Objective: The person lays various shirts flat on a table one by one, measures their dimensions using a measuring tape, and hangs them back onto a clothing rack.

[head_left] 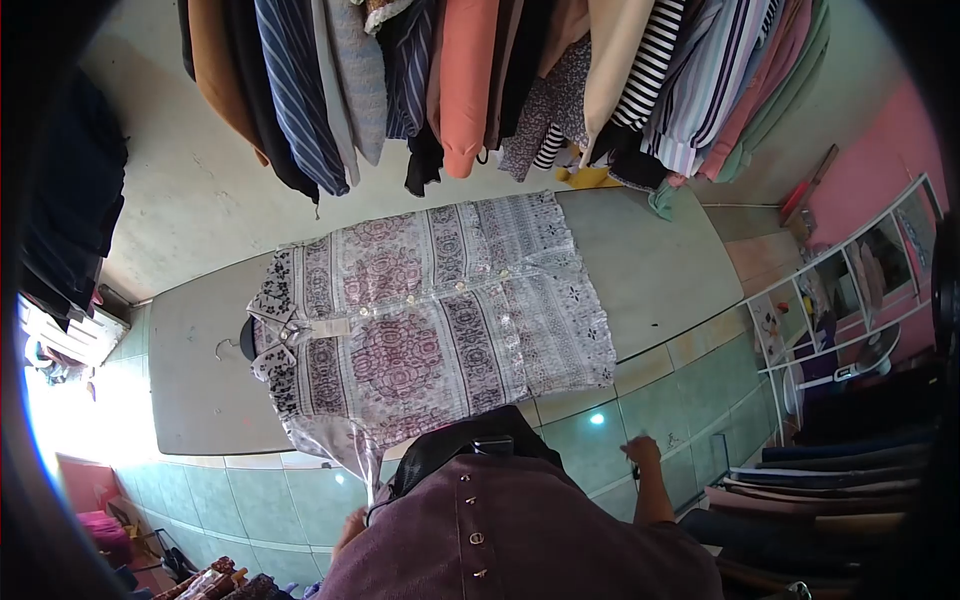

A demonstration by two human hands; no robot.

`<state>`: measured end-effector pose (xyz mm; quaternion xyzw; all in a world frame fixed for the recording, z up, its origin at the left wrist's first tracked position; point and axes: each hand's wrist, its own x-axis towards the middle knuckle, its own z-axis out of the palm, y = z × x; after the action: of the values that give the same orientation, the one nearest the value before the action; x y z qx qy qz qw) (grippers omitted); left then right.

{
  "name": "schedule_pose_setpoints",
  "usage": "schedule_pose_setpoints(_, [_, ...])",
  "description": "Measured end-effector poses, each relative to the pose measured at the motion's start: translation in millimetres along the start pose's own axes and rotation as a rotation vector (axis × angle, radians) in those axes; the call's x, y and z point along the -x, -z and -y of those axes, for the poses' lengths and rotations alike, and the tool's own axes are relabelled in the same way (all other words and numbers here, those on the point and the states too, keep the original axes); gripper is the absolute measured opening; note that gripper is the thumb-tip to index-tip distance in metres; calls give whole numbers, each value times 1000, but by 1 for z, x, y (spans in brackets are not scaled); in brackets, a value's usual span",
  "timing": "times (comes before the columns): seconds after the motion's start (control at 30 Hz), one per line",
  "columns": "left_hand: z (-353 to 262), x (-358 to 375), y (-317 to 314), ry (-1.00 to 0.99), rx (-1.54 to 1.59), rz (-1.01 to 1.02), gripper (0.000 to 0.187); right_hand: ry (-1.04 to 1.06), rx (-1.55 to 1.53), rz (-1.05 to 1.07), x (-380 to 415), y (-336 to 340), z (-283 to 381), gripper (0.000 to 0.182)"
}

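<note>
A patterned button-up blouse (400,320) in white, maroon and dark tones lies front up, its collar to the left and hem to the right. A hanger (248,340) shows at its neck, with the metal hook sticking out leftward. Low at my side is my left hand (350,525), close to the hanging sleeve end; its fingers are mostly hidden. My right hand (642,452) is held away from the blouse over the tiled floor, fingers curled in and nothing visible in them.
The blouse rests on a long grey table (200,390) against the wall. Hanging garments (465,90) line the wall above it. To the right stand a white metal rack (790,330) and folded trousers (800,500). Dark clothes (75,190) hang at the left.
</note>
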<state>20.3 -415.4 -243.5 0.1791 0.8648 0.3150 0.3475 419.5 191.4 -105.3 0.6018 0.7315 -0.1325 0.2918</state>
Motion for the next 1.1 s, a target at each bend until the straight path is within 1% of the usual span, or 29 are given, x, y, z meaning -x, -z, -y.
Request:
schedule_pose_setpoints(0.03, [-4,-8,-1,-15,-5,-42,31,37,-163,-149,8,14,12,36])
schedule_pose_setpoints(0.07, [-91,-5,26,-114,65,-223,36,-17,-267,-306,15,40,35,32])
schedule_pose_setpoints(0.1, [-127,-15,50,3,155,-336,39,72,-402,-489,14,59,52,26])
schedule_pose_setpoints(0.13, [-146,-26,62,120,243,-447,41,216,-503,-597,7,76,67,24])
schedule_pose_setpoints(0.17, [-154,-41,68,130,328,-489,45,362,-605,-704,-1,94,84,24])
schedule_pose_setpoints(0.2, [-160,-55,71,139,412,-531,49,470,-626,-722,-1,116,106,29])
schedule_pose_setpoints(0.23, [-173,-67,67,209,572,-545,51,577,-647,-738,2,136,127,36])
schedule_pose_setpoints(0.27, [-191,-76,60,278,732,-556,52,668,-553,-777,0,150,145,40])
schedule_pose_setpoints(0.3, [-209,-80,56,297,711,-556,55,758,-455,-816,-2,159,158,45])
schedule_pose_setpoints(0.33, [-206,-88,50,250,644,-554,52,760,-458,-820,-3,160,165,45])
schedule_pose_setpoints(0.4, [-199,-90,39,211,655,-622,43,696,-195,-537,-10,162,172,50])
schedule_pose_setpoints(0.47, [-219,-72,38,68,538,-744,41,694,-177,-542,-17,163,166,50])
schedule_pose_setpoints(0.5, [-221,-66,40,117,376,-750,41,653,-87,-479,-14,167,162,50])
schedule_pose_setpoints(0.53, [-223,-66,39,124,380,-753,41,610,3,-414,-13,171,160,50])
schedule_pose_setpoints(0.6, [-224,-66,35,176,105,-818,40,600,81,-372,-21,189,166,48])
schedule_pose_setpoints(0.67, [-213,-74,26,193,128,-856,40,676,-18,-397,-30,218,183,44])
schedule_pose_setpoints(0.73, [-215,-82,24,303,84,-841,42,790,-156,-99,-42,252,206,38])
schedule_pose_setpoints(0.8, [-242,-77,35,410,-23,-788,42,988,-423,193,-107,243,222,47])
schedule_pose_setpoints(0.83, [-249,-75,39,447,-57,-724,41,998,-418,202,-111,250,225,47])
schedule_pose_setpoints(0.9, [-243,-79,40,502,-92,-742,39,663,-367,-733,-110,262,232,61])
schedule_pose_setpoints(0.93, [-240,-72,41,563,-126,-760,37,626,-335,-694,-104,272,220,70])
schedule_pose_setpoints(0.97, [-263,-65,46,586,-31,-832,34,660,-276,-636,-90,274,212,69])
schedule_pose_setpoints(1.0, [-253,-70,41,460,-135,-1021,33,694,-216,-576,-79,270,205,68])
schedule_pose_setpoints(1.03, [-243,-72,37,331,-249,-1201,34,790,-219,-478,-75,259,196,67])
schedule_pose_setpoints(1.07, [-270,-68,45,297,-218,-1210,36,885,-221,-371,-69,243,187,67])
schedule_pose_setpoints(1.1, [-283,-68,54,174,-246,-1224,32,872,-168,-306,-62,227,180,68])
